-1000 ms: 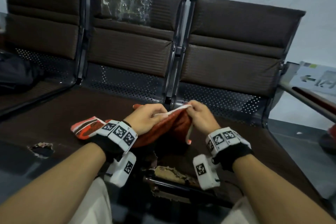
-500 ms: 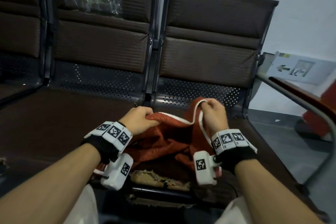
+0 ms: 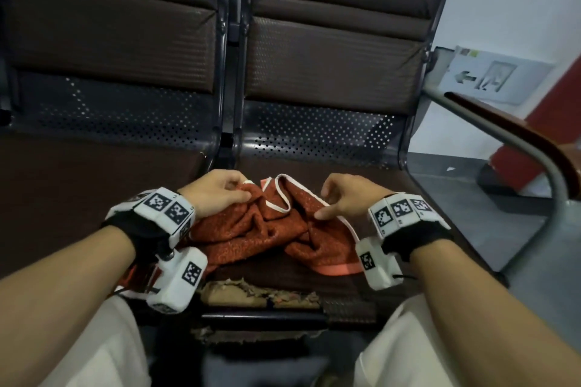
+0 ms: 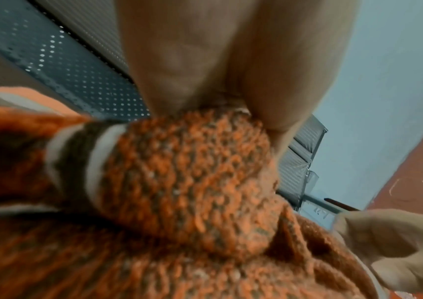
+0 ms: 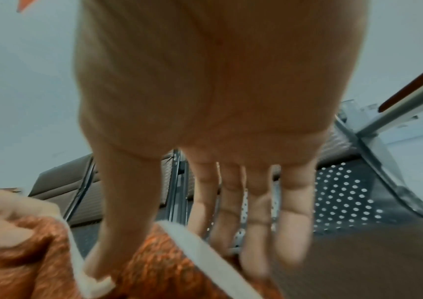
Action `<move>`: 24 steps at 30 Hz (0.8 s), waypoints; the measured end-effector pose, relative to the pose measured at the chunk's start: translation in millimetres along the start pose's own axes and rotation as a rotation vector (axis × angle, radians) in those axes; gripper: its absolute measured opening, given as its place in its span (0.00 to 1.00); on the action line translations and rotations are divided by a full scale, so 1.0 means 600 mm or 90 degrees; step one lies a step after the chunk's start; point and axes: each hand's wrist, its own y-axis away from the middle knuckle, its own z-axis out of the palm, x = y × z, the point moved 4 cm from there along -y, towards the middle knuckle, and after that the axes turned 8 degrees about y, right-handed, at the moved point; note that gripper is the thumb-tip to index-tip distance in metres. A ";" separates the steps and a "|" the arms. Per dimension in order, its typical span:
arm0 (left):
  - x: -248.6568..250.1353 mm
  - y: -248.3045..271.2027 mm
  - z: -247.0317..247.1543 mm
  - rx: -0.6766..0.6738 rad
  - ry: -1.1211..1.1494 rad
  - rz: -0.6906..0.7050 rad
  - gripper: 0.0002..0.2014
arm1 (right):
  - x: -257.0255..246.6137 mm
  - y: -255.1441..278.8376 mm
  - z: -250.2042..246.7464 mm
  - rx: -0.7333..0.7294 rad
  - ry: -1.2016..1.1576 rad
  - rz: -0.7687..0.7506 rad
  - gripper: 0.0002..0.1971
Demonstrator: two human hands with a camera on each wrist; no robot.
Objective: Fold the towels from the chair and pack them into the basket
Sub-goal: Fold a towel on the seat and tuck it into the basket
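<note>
While the towel [image 3: 270, 229] lies crumpled on the chair [image 3: 330, 166] seat at centre frame, both hands sit on it. Left hand [image 3: 213, 195] pinches a bunched fold at its upper-left edge, fingers curled. Right hand [image 3: 349, 198] is spread, fingers loosely straight, thumb [image 5: 118, 212] pressing the white trim [image 5: 205, 254]. Torn seat edge [image 3: 257, 292] shows below the towel.

Rust-orange towel [image 3: 267, 229], white-edged; dark brown chair [image 3: 330, 50].
</note>
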 end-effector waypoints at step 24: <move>0.069 0.004 0.017 0.151 -0.095 0.251 0.06 | -0.069 -0.002 -0.031 0.335 -0.377 -0.094 0.04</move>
